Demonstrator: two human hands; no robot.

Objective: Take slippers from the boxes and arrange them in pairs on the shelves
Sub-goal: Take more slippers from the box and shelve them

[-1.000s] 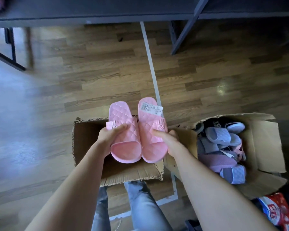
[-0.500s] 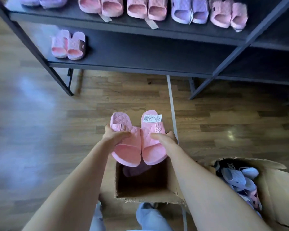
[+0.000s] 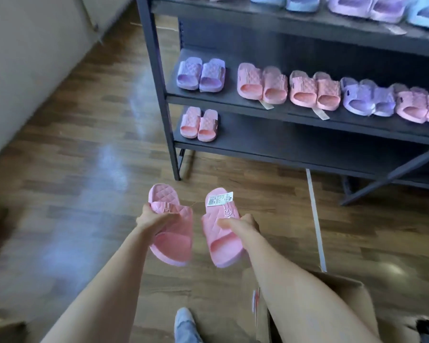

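My left hand (image 3: 152,217) grips a pink quilted slipper (image 3: 174,241) by its strap. My right hand (image 3: 243,222) grips the matching pink slipper (image 3: 221,243), which carries a white barcode tag (image 3: 219,198). A gap separates the two slippers over the wooden floor, in front of the dark metal shelf unit (image 3: 159,78). The lowest shelf (image 3: 295,147) holds one pink pair (image 3: 199,123) at its left end. The shelf above (image 3: 233,101) carries a purple pair (image 3: 200,75) and several pink and purple pairs in a row.
A cardboard box (image 3: 342,295) stands at the lower right behind my right arm. A white tape line (image 3: 315,219) runs across the floor. A pale wall (image 3: 22,58) lies to the left. The top shelf holds blue and purple slippers (image 3: 357,6).
I have risen and turned from the boxes toward the shelves. The two slippers, held side by side before, are now pulled apart, one in each hand.
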